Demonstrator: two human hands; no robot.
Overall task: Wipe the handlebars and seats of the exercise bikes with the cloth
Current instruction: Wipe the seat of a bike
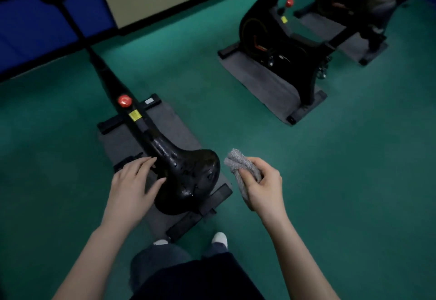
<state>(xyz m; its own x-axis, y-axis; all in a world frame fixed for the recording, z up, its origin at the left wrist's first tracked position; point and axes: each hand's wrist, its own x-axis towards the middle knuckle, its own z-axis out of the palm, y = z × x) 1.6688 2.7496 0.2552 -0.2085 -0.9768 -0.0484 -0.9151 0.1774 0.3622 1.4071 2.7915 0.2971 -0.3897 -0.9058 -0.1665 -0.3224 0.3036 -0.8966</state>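
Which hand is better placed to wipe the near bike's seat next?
Probably the right hand: it grips the cloth just beside the seat. The left hand holds nothing, fingers straight at the seat's side.

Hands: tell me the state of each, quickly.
Left hand: open, fingers straight, against the side of the seat.
Right hand: gripping the grey cloth, clear of the seat.

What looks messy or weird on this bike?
The nearest seat glistens with wet-looking droplets and streaks. The cloth is bunched in the right hand beside it, not touching. The left hand lies open at the seat's side. Nothing else stands out.
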